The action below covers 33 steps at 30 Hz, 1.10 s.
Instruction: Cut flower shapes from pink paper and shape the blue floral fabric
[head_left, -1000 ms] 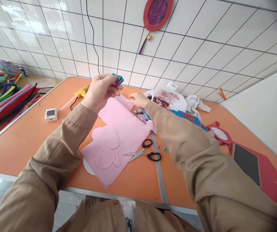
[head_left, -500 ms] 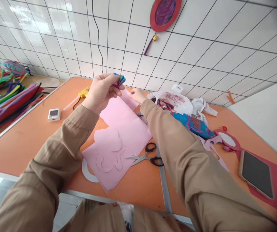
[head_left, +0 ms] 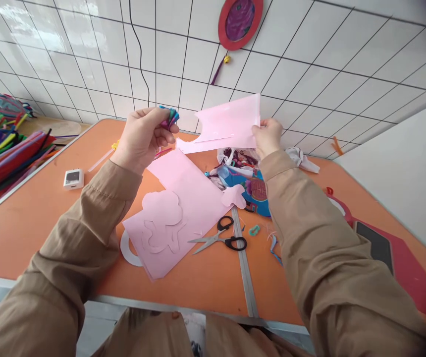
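My left hand (head_left: 142, 136) is raised over the orange table (head_left: 30, 218), fingers closed on a small bundle of blue, purple and pink fuzzy pieces (head_left: 169, 118). In the air to its right, my right hand (head_left: 268, 136) pinches a cut scrap of pink paper (head_left: 228, 124) by its right edge. Below them lies a stack of pink paper sheets (head_left: 183, 198) with cut flower-like shapes on top. Black-handled scissors (head_left: 220, 239) lie open just right of the stack.
A heap of coloured pipe cleaners (head_left: 1, 158) fills the left. A small white device (head_left: 73, 178) and a glue gun's stick (head_left: 101, 159) lie at back left. A plastic bag with printed cloth (head_left: 246, 178) sits behind the scissors. A dark phone (head_left: 374, 243) rests on red card, right.
My right hand has lifted a pink paper scrap off the table and now holds it up at the level of my left hand. The left hand has barely moved.
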Motion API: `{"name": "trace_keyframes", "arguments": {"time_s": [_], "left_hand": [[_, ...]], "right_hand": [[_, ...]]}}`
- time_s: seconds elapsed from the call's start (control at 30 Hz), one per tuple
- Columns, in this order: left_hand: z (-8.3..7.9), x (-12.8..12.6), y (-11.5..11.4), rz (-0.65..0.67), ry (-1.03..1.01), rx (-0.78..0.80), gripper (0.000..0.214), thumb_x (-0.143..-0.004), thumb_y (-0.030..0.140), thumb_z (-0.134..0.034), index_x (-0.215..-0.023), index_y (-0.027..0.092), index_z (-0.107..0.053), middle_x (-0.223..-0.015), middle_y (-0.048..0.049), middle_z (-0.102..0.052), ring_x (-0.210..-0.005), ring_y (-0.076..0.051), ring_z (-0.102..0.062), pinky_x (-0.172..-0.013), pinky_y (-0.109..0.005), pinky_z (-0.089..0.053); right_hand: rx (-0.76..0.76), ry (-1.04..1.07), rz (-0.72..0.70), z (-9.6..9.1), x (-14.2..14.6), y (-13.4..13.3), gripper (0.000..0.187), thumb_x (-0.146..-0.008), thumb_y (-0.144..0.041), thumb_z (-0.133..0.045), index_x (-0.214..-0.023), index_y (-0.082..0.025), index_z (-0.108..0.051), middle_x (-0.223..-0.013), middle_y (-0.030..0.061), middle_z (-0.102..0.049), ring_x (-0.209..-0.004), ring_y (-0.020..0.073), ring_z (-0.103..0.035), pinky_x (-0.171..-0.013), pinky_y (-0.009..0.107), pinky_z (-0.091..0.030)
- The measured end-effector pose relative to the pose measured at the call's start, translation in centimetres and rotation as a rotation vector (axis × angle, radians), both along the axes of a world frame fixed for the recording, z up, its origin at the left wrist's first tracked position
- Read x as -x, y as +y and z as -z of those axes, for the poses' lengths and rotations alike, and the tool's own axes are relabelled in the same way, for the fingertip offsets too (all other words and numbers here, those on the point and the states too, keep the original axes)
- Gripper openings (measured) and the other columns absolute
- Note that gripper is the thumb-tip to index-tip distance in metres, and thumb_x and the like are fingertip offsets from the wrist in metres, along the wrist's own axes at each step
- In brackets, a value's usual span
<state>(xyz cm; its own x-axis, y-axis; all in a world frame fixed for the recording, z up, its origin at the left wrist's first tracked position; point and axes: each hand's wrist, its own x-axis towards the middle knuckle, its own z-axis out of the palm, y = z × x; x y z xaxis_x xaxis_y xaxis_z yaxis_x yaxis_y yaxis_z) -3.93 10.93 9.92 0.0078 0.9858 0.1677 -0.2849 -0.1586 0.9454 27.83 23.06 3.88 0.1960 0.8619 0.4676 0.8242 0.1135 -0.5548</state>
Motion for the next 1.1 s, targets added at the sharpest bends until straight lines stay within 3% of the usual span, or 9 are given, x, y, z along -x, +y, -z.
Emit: {"name": "trace_keyframes", "arguments": {"time_s": [0.1, 0.27, 0.47, 0.57, 0.7, 0.87, 0.97, 1.03, 1.1], "left_hand": [[0.1, 0.0, 0.1, 0.006, -0.005, 0.003, 0.017, -0.087, 0.012, -0.054, -0.07, 0.016, -0.056, -0.067, -0.0016, -0.056, -0.057, -0.01, -0.058, -0.051, -0.021, -0.042], [0.3, -0.1, 0.0, 0.034, 0.048, -0.076, 0.021, -0.087, 0.013, -0.053, -0.066, 0.015, -0.057, -0.065, -0.003, -0.057, -0.053, -0.008, -0.055, -0.047, -0.02, -0.036], [0.2, -0.4, -0.1, 0.009, 0.094, -0.061, 0.028, -0.091, 0.011, -0.049, -0.063, 0.016, -0.052, -0.063, -0.0014, -0.056, -0.051, -0.007, -0.054, -0.049, -0.021, -0.036], [0.0, -0.5, -0.2, 0.013, 0.105, -0.048, 0.03, -0.092, 0.011, -0.05, -0.063, 0.017, -0.05, -0.064, -0.0013, -0.057, -0.051, -0.008, -0.052, -0.052, -0.024, -0.038], [-0.1, -0.5, -0.4, 0.026, 0.109, -0.039, 0.029, -0.092, 0.012, -0.053, -0.064, 0.017, -0.05, -0.064, -0.0014, -0.058, -0.052, -0.009, -0.051, -0.055, -0.027, -0.04], [-0.4, -0.2, -0.6, 0.039, 0.079, -0.074, 0.025, -0.091, 0.01, -0.051, -0.067, 0.015, -0.057, -0.062, -0.001, -0.06, -0.053, -0.008, -0.056, -0.05, -0.023, -0.035], [-0.6, -0.1, -0.7, 0.059, 0.047, -0.105, 0.023, -0.09, 0.008, -0.05, -0.07, 0.012, -0.059, -0.061, -0.001, -0.061, -0.051, -0.007, -0.055, -0.05, -0.022, -0.036], [-0.7, -0.2, -0.7, 0.065, 0.032, -0.111, 0.025, -0.091, 0.007, -0.049, -0.068, 0.013, -0.059, -0.06, -0.0013, -0.061, -0.052, -0.007, -0.054, -0.05, -0.022, -0.036], [-0.7, -0.4, -0.8, 0.074, 0.024, -0.106, 0.027, -0.091, 0.007, -0.049, -0.066, 0.013, -0.058, -0.059, -0.0018, -0.06, -0.053, -0.008, -0.054, -0.049, -0.023, -0.036]], "right_hand": [[-0.008, 0.366, 0.061, 0.4, -1.7, -2.2, 0.051, -0.083, -0.001, -0.049, -0.133, 0.012, -0.051, -0.115, 0.0357, -0.067, -0.078, 0.0185, -0.068, -0.066, 0.031, -0.05], [-0.092, 0.8, 0.088, 1.0, -3.8, -5.9, 0.035, -0.075, 0.002, -0.056, -0.104, -0.006, -0.072, -0.102, 0.0211, -0.076, -0.076, 0.0189, -0.07, -0.072, 0.034, -0.055], [-0.364, 1.063, 0.264, 1.2, -7.6, -9.1, 0.039, -0.069, 0.007, -0.042, -0.089, -0.018, -0.063, -0.094, 0.0018, -0.072, -0.084, 0.0103, -0.07, -0.079, 0.027, -0.058], [-0.431, 1.122, 0.406, 1.7, -9.1, -10.1, 0.037, -0.07, 0.01, -0.035, -0.08, -0.02, -0.054, -0.092, 0.0001, -0.068, -0.085, 0.0067, -0.068, -0.08, 0.023, -0.056], [-0.273, 1.171, 0.47, 3.2, -9.4, -11.5, 0.035, -0.077, 0.01, -0.035, -0.065, -0.021, -0.044, -0.082, 0.005, -0.065, -0.077, 0.0094, -0.067, -0.072, 0.026, -0.055], [0.143, 1.104, 0.263, 3.3, -6.9, -15.0, 0.055, -0.102, -0.019, -0.027, -0.059, -0.013, -0.061, -0.074, 0.0201, -0.065, -0.062, 0.015, -0.067, -0.056, 0.031, -0.052], [0.379, 0.963, 0.071, 2.6, -3.8, -17.0, 0.034, -0.094, -0.021, -0.053, -0.07, -0.006, -0.072, -0.07, 0.0195, -0.067, -0.048, 0.0121, -0.057, -0.046, 0.029, -0.042], [0.433, 0.838, -0.07, 2.6, -1.1, -17.6, 0.011, -0.083, -0.019, -0.068, -0.082, -0.011, -0.077, -0.077, 0.0156, -0.072, -0.057, 0.0161, -0.063, -0.053, 0.031, -0.046], [0.423, 0.686, -0.154, 3.0, 1.5, -17.5, 0.01, -0.073, -0.017, -0.077, -0.084, -0.017, -0.077, -0.084, 0.0118, -0.075, -0.073, 0.0213, -0.067, -0.065, 0.034, -0.051]]}}
